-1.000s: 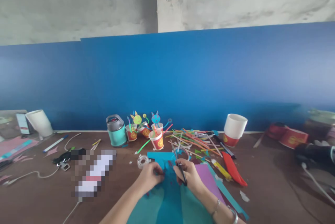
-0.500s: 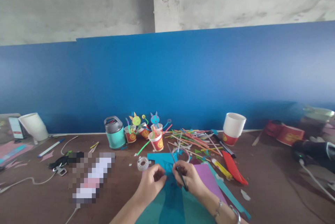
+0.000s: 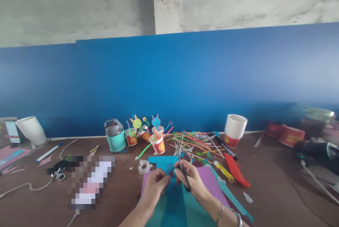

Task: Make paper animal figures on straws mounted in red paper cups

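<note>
My left hand (image 3: 156, 186) is closed in a pinch over the sheets, its fingertips at a small blue paper piece (image 3: 170, 169) with dark lines. That piece blends into the blue paper behind it, so its outline is hard to make out. My right hand (image 3: 192, 181) grips dark-handled scissors (image 3: 178, 150), blades pointing away from me and slightly apart. Both hands' fingertips nearly meet. Beneath them lie a blue paper strip (image 3: 173, 207), teal paper (image 3: 197, 209) and purple paper (image 3: 209, 181).
A tape roll (image 3: 143, 167) lies left of the paper. Behind are a paper cup (image 3: 158, 146) with straws, a teal container (image 3: 116, 140) and scattered straws (image 3: 198, 140). To the right are a yellow cutter (image 3: 224, 171), a red piece (image 3: 235, 172) and stacked cups (image 3: 235, 128).
The scissors have turned more upright and their blades have parted a little. The small blue piece between my fingertips now shows more clearly. The whole view has shifted slightly.
</note>
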The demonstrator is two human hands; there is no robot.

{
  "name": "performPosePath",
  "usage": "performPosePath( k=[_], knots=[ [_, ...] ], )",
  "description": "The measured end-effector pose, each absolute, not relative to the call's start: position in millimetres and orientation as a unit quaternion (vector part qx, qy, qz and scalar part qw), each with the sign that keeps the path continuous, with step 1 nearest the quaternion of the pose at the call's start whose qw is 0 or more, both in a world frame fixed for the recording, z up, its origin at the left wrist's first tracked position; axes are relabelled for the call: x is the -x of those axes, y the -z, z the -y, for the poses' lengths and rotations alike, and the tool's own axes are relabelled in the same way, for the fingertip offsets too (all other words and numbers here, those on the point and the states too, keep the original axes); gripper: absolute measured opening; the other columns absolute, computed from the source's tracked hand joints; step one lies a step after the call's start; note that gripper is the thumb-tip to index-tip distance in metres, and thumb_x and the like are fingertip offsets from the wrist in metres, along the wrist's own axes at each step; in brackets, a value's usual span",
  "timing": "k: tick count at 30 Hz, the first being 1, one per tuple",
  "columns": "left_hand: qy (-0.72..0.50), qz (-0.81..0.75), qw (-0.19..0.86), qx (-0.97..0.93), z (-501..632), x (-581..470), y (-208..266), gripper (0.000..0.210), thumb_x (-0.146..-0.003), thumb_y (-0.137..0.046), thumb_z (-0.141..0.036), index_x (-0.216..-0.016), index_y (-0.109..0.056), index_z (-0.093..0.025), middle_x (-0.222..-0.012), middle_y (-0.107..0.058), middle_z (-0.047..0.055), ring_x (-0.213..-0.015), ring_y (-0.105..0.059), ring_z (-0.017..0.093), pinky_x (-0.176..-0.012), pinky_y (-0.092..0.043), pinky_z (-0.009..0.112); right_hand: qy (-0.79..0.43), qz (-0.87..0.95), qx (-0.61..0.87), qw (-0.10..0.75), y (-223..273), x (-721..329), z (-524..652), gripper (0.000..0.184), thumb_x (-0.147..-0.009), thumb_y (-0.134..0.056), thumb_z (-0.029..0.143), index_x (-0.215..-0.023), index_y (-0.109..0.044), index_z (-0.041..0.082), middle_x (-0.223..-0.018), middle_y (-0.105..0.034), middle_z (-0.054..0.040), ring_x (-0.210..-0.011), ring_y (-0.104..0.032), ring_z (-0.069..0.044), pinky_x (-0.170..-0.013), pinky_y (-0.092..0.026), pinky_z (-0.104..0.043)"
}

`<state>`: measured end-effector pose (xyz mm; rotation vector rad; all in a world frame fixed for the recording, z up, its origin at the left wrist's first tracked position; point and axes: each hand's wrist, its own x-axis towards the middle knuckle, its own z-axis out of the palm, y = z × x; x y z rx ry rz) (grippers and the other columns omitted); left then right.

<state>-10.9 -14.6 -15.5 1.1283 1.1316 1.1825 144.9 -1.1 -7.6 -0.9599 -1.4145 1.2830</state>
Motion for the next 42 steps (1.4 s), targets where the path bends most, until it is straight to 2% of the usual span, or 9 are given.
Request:
performPosePath(
  k=[3,8,14,26,36,42],
  knots=[
    [-0.554,-0.468,0.565,-0.393,11.8,15.4,17.7,0.036,-0.064,-0.07,-0.05,-0.059,-0.054,-0.018,-0.041,-0.034,-0.009,-0.04,-0.026,0.006,-0.04,-0.015,0.019,-0.532,0.606,0.386,0.448,7.5,-143.4,3.6,0.035,-0.075,-0.064,0.048,-0.086,-0.055,0.017,-0.054,-0.057,0.0032,-0.052,-0.052,-0.012,-0.051,-0.04,-0.022],
    [-0.594,-0.453,0.54,-0.389,12.7,17.3,18.6,0.039,-0.066,-0.071,-0.053,-0.067,-0.064,-0.015,-0.044,-0.035,-0.008,-0.043,-0.026,0.005,-0.043,-0.017,0.019,-0.545,0.646,0.394,0.361,13.8,-134.3,10.0,0.027,-0.076,-0.065,0.041,-0.082,-0.058,0.015,-0.053,-0.055,0.0039,-0.049,-0.052,-0.011,-0.047,-0.038,-0.021],
    [-0.581,-0.452,0.535,-0.415,16.2,13.0,17.7,0.042,-0.065,-0.071,-0.055,-0.064,-0.063,-0.013,-0.043,-0.037,-0.007,-0.044,-0.03,0.007,-0.046,-0.02,0.02,-0.561,0.632,0.39,0.365,11.1,-129.1,14.8,0.027,-0.075,-0.066,0.041,-0.078,-0.057,0.016,-0.051,-0.053,0.0048,-0.047,-0.051,-0.011,-0.047,-0.039,-0.021],
    [-0.566,-0.459,0.552,-0.405,19.6,10.3,13.1,0.044,-0.064,-0.07,-0.056,-0.058,-0.051,-0.017,-0.04,-0.036,-0.009,-0.041,-0.025,0.006,-0.044,-0.017,0.02,-0.58,0.62,0.391,0.356,8.4,-128.6,15.9,0.028,-0.074,-0.067,0.042,-0.078,-0.056,0.016,-0.054,-0.057,0.0026,-0.047,-0.052,-0.01,-0.045,-0.036,-0.02],
    [-0.571,-0.428,0.582,-0.39,18.2,10.5,19.0,0.044,-0.065,-0.07,-0.056,-0.059,-0.05,-0.018,-0.04,-0.038,-0.008,-0.039,-0.028,0.006,-0.042,-0.019,0.019,-0.581,0.627,0.377,0.356,7.0,-128.5,17.6,0.026,-0.076,-0.065,0.04,-0.077,-0.055,0.016,-0.055,-0.059,0.0024,-0.046,-0.05,-0.009,-0.046,-0.037,-0.019],
    [-0.569,-0.433,0.577,-0.396,19.4,10.3,14.6,0.044,-0.066,-0.069,-0.055,-0.057,-0.046,-0.019,-0.039,-0.037,-0.008,-0.04,-0.027,0.006,-0.043,-0.018,0.02,-0.576,0.63,0.379,0.357,8.1,-128.1,16.9,0.029,-0.075,-0.065,0.043,-0.074,-0.054,0.016,-0.051,-0.055,0.0036,-0.044,-0.049,-0.009,-0.043,-0.035,-0.019]
  ],
)
